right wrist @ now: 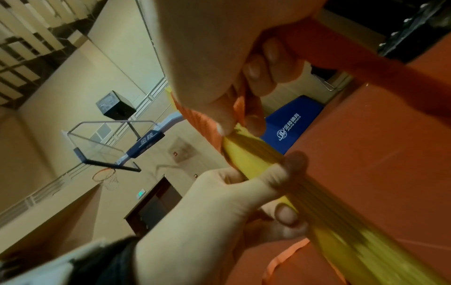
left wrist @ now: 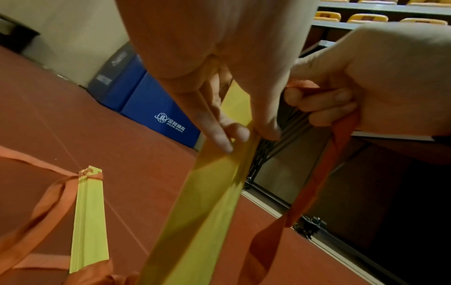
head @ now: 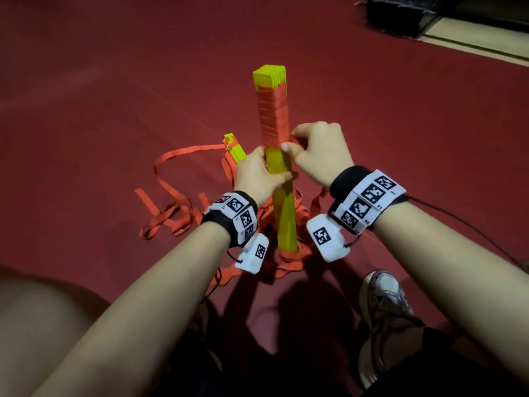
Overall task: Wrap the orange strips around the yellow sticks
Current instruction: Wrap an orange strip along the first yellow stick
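Note:
A bundle of yellow sticks (head: 282,213) stands upright on the red floor, its upper half bound in tight turns of orange strip (head: 272,116). My left hand (head: 259,174) grips the bare yellow part just below the wrap. My right hand (head: 297,147) pinches the orange strip (left wrist: 317,183) at the wrap's lower edge, and the strip hangs from it in a loop. The right wrist view shows my right fingers (right wrist: 256,77) curled on the strip (right wrist: 341,54). A second yellow bundle (head: 236,151) lies on the floor behind my left hand.
Loose orange strips (head: 171,213) lie tangled around the bundle's foot and to the left. My shoe (head: 383,305) and a bare knee (head: 43,325) sit close in front. Black equipment (head: 406,12) stands far right. A blue mat (left wrist: 151,108) lies by the wall.

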